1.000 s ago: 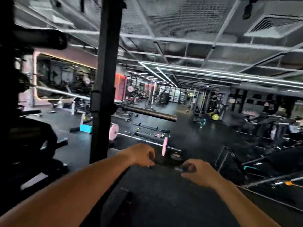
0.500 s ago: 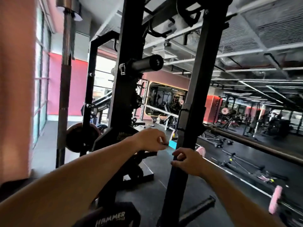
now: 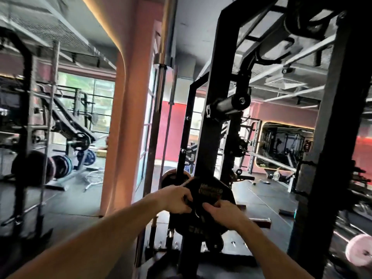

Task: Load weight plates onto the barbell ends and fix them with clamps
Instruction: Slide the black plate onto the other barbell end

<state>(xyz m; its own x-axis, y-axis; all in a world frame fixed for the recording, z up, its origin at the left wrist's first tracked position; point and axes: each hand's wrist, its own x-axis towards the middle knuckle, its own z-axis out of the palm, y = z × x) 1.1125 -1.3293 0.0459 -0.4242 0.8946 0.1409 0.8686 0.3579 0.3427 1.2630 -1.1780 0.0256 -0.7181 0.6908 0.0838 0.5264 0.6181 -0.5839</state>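
At rack (image 3: pixel 209 109) | both hands grip black weight plate (image 3: pixel 211 193) | left (image 3: pixel 177 199), right (image 3: pixel 219 211) | blurred, seemingly on peg

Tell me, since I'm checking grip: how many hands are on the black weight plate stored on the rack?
2. The left hand grips the black round weight plate at its left edge; the right hand holds its lower middle.

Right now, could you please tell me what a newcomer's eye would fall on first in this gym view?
First, the two hands low in the centre: the left hand and right hand both grip a black weight plate stored on the black rack. Next comes the tall salmon pillar just left of it, and a pink plate on the floor at the lower right.
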